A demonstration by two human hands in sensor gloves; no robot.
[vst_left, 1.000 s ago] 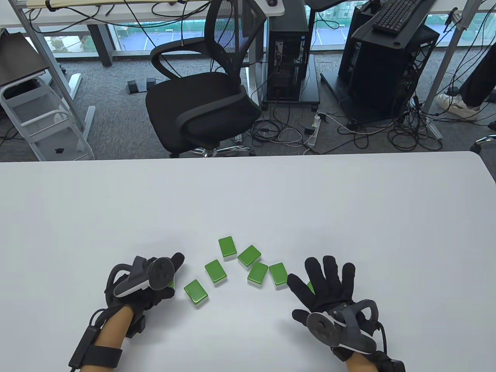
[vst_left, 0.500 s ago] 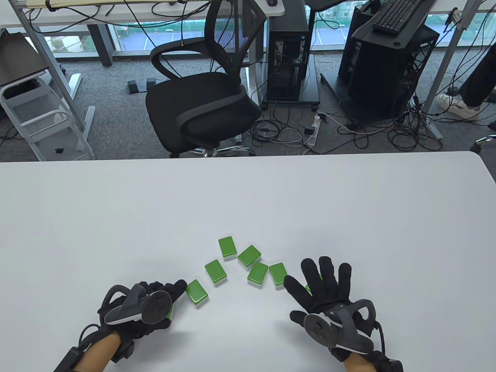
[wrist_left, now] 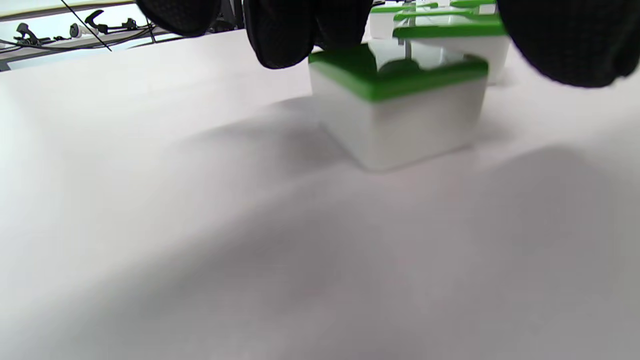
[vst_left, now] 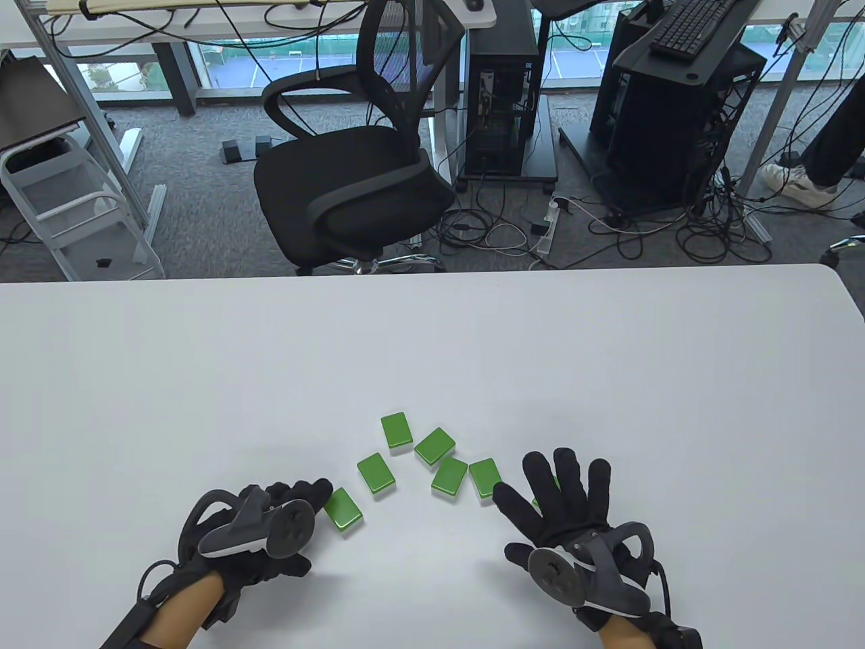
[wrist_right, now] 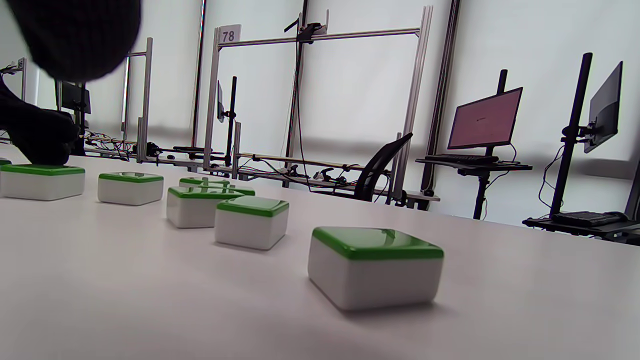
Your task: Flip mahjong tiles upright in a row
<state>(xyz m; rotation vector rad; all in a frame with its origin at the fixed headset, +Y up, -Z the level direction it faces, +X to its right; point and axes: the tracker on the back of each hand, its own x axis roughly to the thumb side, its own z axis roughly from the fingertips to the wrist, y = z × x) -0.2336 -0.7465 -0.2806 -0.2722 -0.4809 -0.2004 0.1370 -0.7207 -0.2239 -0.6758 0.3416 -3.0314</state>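
Several mahjong tiles lie flat on the white table (vst_left: 432,351), green backs up, in a loose cluster (vst_left: 434,447). My left hand (vst_left: 270,534) is at the cluster's left end, its fingertips (vst_left: 319,489) at the leftmost tile (vst_left: 342,512). In the left wrist view a flat tile (wrist_left: 400,110) sits just below my fingers (wrist_left: 280,40), with the thumb (wrist_left: 565,40) apart on the right. My right hand (vst_left: 564,497) hovers with spread fingers over the rightmost tile (vst_left: 537,501), which is mostly hidden. That tile lies flat in the right wrist view (wrist_right: 375,265).
A black office chair (vst_left: 351,182) stands beyond the table's far edge. The table's rounded right corner (vst_left: 834,277) is far from my hands. Bare table surface (vst_left: 203,378) lies to the left of and behind the tiles.
My left hand pulled back toward the near edge with a tile under it, then shifted right to the leftmost tile. My right hand crept slightly left, fingers still spread.
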